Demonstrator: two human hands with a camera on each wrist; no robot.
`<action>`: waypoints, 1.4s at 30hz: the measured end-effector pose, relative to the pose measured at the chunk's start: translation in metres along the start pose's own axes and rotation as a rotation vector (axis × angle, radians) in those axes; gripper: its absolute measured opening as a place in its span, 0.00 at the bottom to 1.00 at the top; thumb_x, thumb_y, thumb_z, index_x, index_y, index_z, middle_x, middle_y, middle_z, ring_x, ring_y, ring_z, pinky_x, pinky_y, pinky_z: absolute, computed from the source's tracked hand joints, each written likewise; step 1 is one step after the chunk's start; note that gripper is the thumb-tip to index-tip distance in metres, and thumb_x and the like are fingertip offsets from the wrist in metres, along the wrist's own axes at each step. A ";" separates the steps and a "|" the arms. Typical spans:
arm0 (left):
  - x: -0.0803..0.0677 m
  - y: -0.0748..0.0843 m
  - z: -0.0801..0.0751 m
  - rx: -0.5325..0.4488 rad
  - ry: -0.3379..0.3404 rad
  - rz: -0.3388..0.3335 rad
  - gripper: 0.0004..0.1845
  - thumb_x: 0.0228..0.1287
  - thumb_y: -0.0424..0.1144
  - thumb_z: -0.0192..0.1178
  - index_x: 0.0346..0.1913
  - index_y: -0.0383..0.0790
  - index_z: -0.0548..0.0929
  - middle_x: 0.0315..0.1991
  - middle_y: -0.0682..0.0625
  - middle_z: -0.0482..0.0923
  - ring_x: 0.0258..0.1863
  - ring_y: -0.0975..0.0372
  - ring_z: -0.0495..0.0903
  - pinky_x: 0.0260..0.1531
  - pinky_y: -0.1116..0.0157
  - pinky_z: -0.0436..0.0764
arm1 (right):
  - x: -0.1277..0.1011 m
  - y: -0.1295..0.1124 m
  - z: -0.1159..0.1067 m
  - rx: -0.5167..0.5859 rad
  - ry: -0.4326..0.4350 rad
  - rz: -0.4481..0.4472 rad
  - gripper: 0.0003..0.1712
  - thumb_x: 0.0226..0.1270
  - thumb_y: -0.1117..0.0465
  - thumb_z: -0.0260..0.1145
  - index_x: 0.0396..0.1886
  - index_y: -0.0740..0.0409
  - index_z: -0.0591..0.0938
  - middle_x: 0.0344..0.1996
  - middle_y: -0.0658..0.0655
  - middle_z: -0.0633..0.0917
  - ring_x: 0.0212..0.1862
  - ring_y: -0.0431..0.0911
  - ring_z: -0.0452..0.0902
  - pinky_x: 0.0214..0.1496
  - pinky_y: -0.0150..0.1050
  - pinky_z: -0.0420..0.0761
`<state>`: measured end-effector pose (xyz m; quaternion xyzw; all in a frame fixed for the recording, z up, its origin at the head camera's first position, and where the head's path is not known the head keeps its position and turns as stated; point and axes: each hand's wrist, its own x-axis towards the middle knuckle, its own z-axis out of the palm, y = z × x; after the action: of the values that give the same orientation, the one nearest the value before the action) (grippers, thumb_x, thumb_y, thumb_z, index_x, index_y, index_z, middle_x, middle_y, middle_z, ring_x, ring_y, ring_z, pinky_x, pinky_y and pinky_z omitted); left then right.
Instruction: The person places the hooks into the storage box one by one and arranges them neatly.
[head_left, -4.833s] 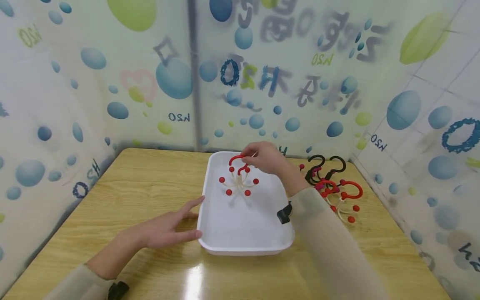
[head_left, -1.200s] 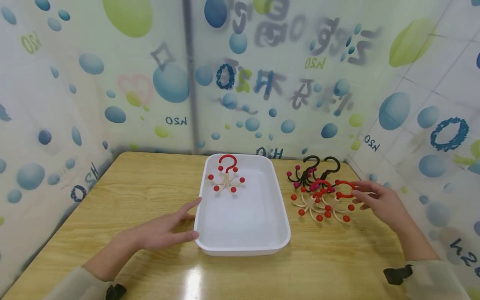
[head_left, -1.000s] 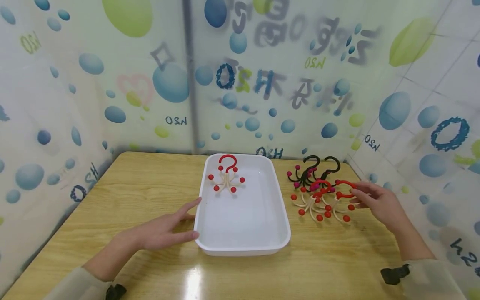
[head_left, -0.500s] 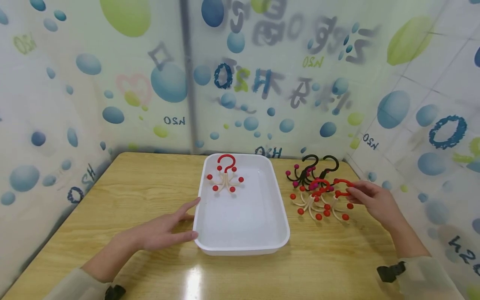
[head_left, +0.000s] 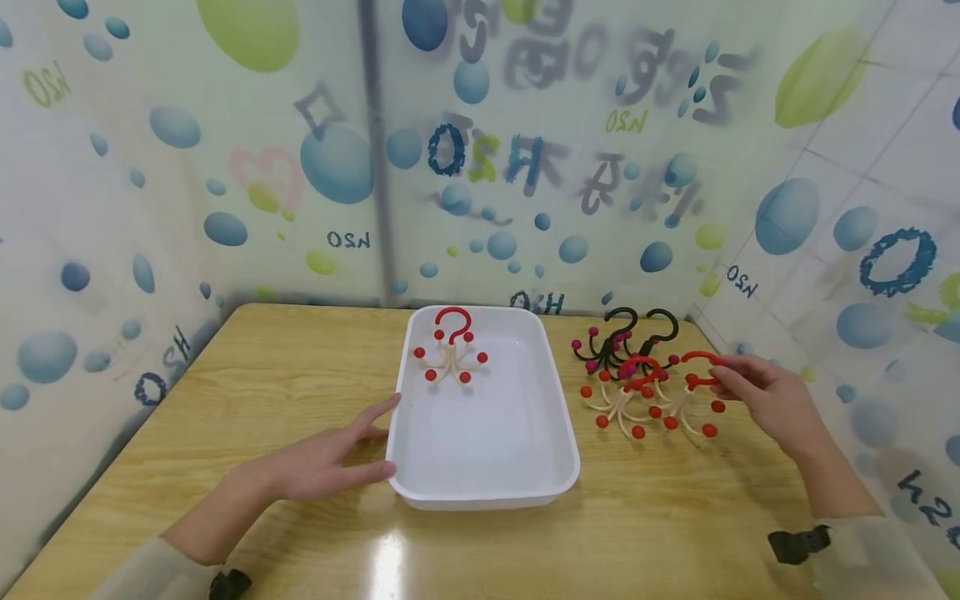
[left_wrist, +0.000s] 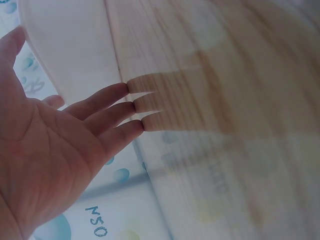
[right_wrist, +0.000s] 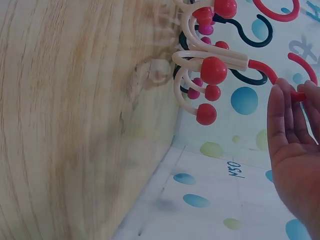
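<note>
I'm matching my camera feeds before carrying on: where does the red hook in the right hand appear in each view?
Head: right of centre, the red hook pinched by the right hand.
Left wrist: not in it.
Right wrist: upper right, the red hook in the same hand.
Shared landmark: wooden table, lower part in head, right side in left wrist, left side in right wrist.
</note>
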<state>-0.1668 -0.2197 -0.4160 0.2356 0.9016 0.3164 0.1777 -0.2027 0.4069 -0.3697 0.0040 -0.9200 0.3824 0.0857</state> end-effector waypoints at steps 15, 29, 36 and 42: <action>-0.001 0.002 -0.001 -0.005 -0.007 -0.007 0.51 0.80 0.65 0.60 0.91 0.59 0.43 0.78 0.42 0.77 0.82 0.38 0.68 0.78 0.28 0.64 | -0.025 -0.016 -0.019 0.008 0.037 0.025 0.28 0.86 0.44 0.64 0.67 0.62 0.82 0.37 0.28 0.88 0.38 0.29 0.85 0.38 0.26 0.85; 0.000 0.000 -0.001 -0.018 -0.020 -0.013 0.51 0.79 0.66 0.61 0.91 0.61 0.43 0.79 0.44 0.76 0.83 0.38 0.66 0.79 0.28 0.63 | -0.049 -0.059 -0.009 0.014 -0.053 -0.170 0.13 0.85 0.58 0.67 0.59 0.60 0.86 0.38 0.37 0.92 0.36 0.37 0.89 0.38 0.28 0.87; 0.000 0.000 -0.001 -0.013 -0.020 -0.012 0.51 0.79 0.65 0.61 0.91 0.60 0.43 0.79 0.44 0.76 0.83 0.38 0.66 0.79 0.28 0.63 | -0.050 -0.090 0.006 0.009 -0.078 -0.260 0.13 0.84 0.60 0.68 0.60 0.58 0.88 0.38 0.40 0.93 0.37 0.36 0.90 0.38 0.29 0.87; 0.000 0.001 -0.002 -0.010 -0.015 -0.013 0.51 0.79 0.66 0.61 0.91 0.60 0.43 0.78 0.43 0.77 0.82 0.38 0.68 0.78 0.28 0.64 | -0.044 -0.118 0.021 0.045 -0.115 -0.312 0.11 0.83 0.59 0.69 0.58 0.57 0.88 0.37 0.42 0.93 0.38 0.37 0.89 0.38 0.32 0.87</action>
<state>-0.1677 -0.2196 -0.4145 0.2313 0.9001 0.3179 0.1879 -0.1537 0.3058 -0.3083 0.1704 -0.9027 0.3844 0.0912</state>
